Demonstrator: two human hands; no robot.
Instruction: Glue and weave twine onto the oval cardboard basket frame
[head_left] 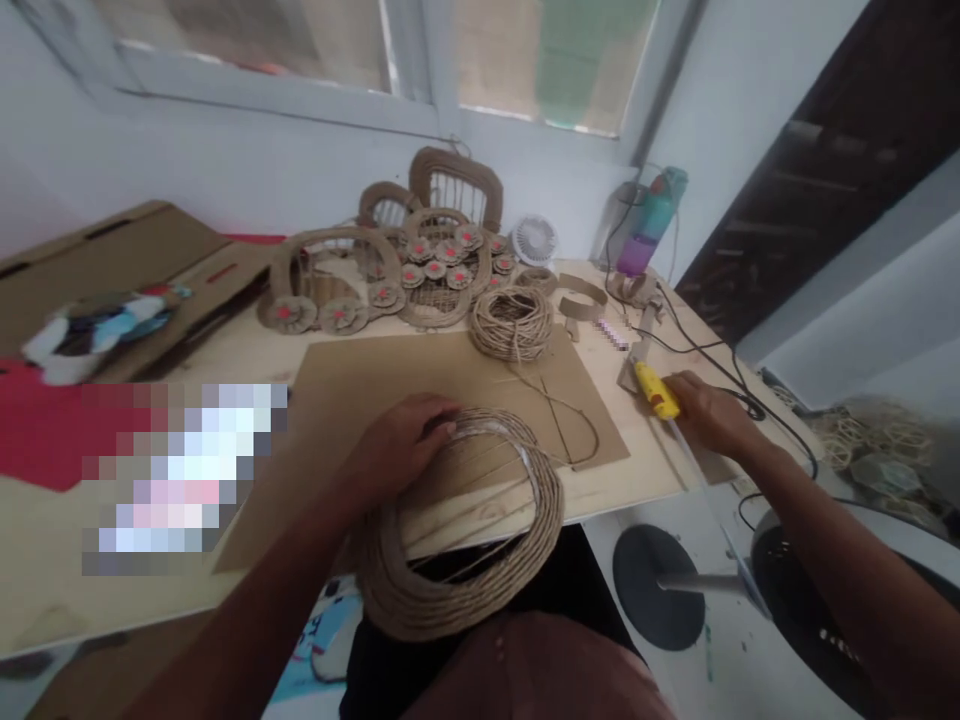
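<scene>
We are holding the brown oval twine-wrapped frame (465,595) by its upper rim with our left hand (397,445), fingers curled over it, at the front edge of the tabletop (45,570). Our right hand (705,410) is closing around the yellow glue gun (657,390).

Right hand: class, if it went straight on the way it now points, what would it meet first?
The glue gun. The right hand points straight at it, with the fingertips at its rear end. Whether they already touch it is unclear.

Home craft workshop: twine coil (512,322), woven frames (455,190), glue gun (655,390).
</scene>
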